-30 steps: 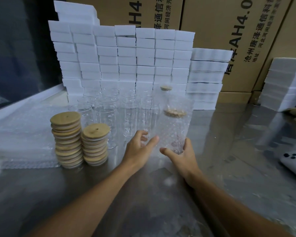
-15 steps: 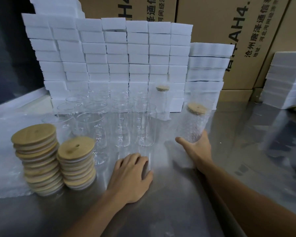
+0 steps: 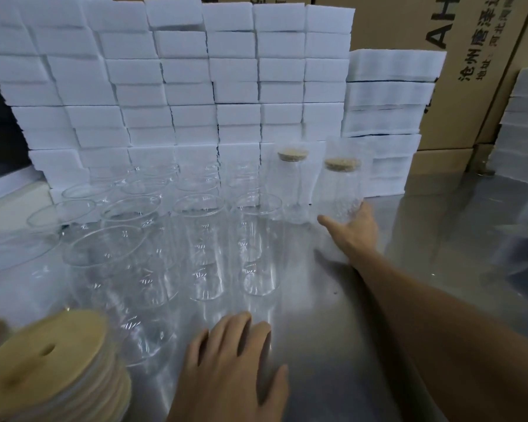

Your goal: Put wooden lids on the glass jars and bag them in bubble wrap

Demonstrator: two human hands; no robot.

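A glass jar with a wooden lid, bagged in bubble wrap (image 3: 343, 190), stands far right of centre. My right hand (image 3: 352, 231) holds its base, fingers behind it and thumb spread to the left. Just to its left stands a second bagged, lidded jar (image 3: 291, 184). Several open glass jars (image 3: 200, 239) without lids fill the middle and left of the steel table (image 3: 363, 345). A stack of round wooden lids (image 3: 43, 363), each with a small hole, sits at the bottom left. My left hand (image 3: 230, 363) rests flat on the table, holding nothing.
A wall of stacked white foam blocks (image 3: 180, 86) runs behind the jars, with flatter white stacks (image 3: 387, 95) to its right. Brown cardboard boxes (image 3: 476, 56) stand behind them. More white blocks (image 3: 525, 126) sit at the far right.
My right hand has carried the bagged jar away from me and set it beside the other bagged jar. My left hand let go of it and dropped flat onto the table.
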